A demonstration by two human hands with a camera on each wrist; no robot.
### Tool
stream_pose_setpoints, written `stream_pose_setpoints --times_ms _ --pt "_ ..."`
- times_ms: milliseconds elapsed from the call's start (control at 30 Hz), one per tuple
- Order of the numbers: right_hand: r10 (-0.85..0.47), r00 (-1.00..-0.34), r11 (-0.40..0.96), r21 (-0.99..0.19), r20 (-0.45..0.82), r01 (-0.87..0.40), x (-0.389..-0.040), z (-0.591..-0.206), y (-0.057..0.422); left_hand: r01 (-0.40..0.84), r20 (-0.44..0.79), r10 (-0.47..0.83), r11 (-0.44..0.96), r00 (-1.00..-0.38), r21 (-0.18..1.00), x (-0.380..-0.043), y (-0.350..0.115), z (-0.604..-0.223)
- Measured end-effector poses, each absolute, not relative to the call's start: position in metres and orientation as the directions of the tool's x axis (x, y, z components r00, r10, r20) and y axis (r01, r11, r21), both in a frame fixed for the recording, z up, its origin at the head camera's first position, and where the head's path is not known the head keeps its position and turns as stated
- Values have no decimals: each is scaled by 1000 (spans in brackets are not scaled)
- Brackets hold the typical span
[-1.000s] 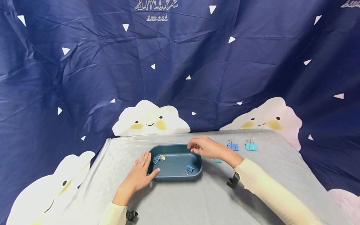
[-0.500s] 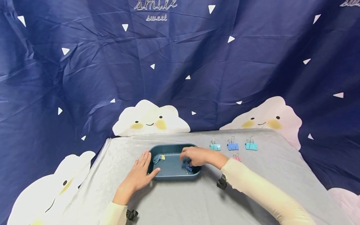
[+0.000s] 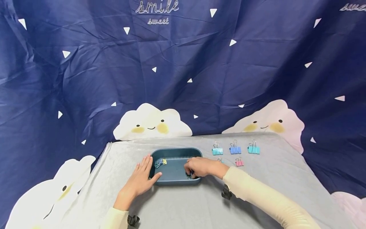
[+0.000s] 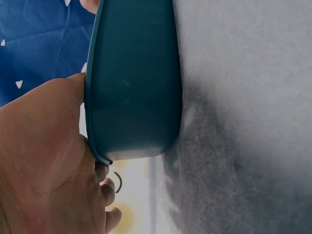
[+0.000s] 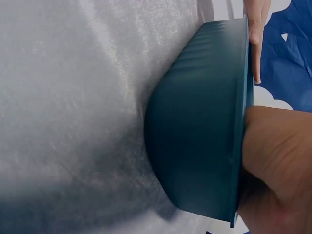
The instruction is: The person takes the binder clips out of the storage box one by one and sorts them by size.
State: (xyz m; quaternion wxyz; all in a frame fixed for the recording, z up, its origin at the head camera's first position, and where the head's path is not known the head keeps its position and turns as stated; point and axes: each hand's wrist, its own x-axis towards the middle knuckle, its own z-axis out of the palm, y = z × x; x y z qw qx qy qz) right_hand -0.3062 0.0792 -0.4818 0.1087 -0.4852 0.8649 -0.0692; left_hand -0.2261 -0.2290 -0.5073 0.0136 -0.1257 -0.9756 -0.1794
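A dark teal tray (image 3: 174, 183) lies on the grey cloth. My left hand (image 3: 140, 179) rests with straight fingers over its left end, the thumb across the near rim. My right hand (image 3: 198, 167) reaches down into the right part of the tray, fingers curled at a small blue binder clip (image 3: 189, 176) that they mostly cover. In the right wrist view the tray's wall (image 5: 200, 126) hides those fingertips. Small binder clips (image 3: 160, 163), blue and yellow among them, lie bunched inside the tray's left end, near my left fingers.
Right of the tray, a light teal binder clip (image 3: 217, 151), a blue one (image 3: 235, 150) and a turquoise one (image 3: 253, 150) form a back row. In front sit a pink clip (image 3: 239, 163) and a small teal clip (image 3: 220, 160), partly behind my right wrist. A patterned navy curtain (image 3: 183, 63) hangs behind.
My right hand has come from above the tray's far right corner down into the tray, onto the blue binder clip. My left hand has stayed on the tray's left end.
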Motion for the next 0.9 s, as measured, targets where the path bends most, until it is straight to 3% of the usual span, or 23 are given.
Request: stream_pose_setpoints --times_ms 467,900 --pt "-905 -421 396 -241 57 -886 -311 -489 85 246 71 236 909 -969 337 -226 -230 -511" --pt "-878 -469 431 -275 90 -859 -313 -480 87 244 64 237 910 -970 336 -227 -229 -509"
